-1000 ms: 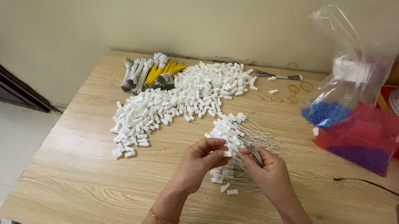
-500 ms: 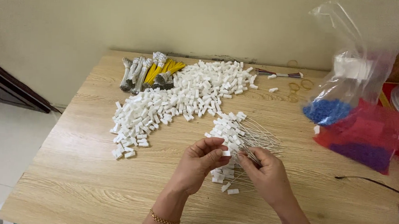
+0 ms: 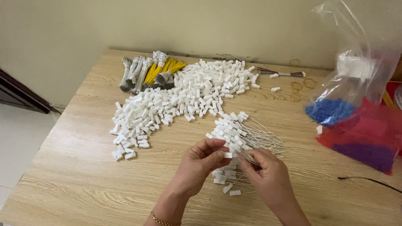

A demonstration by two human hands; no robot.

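A wooden tabletop [image 3: 71, 175] carries small parts in piles. At far left lie wire bundles [image 3: 151, 72], grey and yellow. Right of them a broad heap of white plugs [image 3: 183, 98] runs from near left to far centre. At near centre the left hand [image 3: 201, 165] pinches one white plug [image 3: 227, 155] between thumb and fingertips, its grip clenched on the piece. Just beside it the right hand [image 3: 268, 177] pinches a thin wire [image 3: 248, 159] whose end meets that plug, its grip closed on the wire. Both hands hover over a smaller pile of wired plugs [image 3: 236, 135], leads fanning right. Far right of centre lie a short cable [image 3: 282, 73] and rubber bands [image 3: 301, 83]. At right a clear bag [image 3: 356, 65] holds blue bits, with a red bag [image 3: 372, 134] against it.
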